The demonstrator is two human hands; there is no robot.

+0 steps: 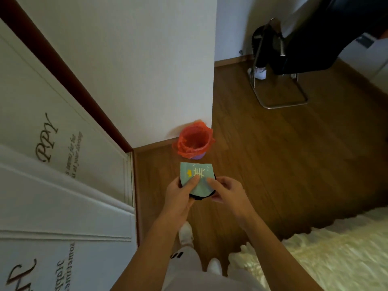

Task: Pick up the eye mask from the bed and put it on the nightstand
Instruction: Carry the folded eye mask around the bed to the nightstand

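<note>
The eye mask (pixel 198 175) is pale teal with a yellow printed character and a black edge. It is folded and held in front of me above the wooden floor. My left hand (pixel 180 196) grips its left side, thumb on top. My right hand (pixel 227 193) pinches its right lower edge. The bed (pixel 336 255), with a cream fluffy cover, lies at the lower right. No nightstand is in view.
A small bin with a red bag (pixel 194 140) stands on the floor against the wall corner just beyond my hands. White lettered cabinet doors (pixel 63 185) fill the left. A dark chair on a metal frame (pixel 281 85) stands at the far right.
</note>
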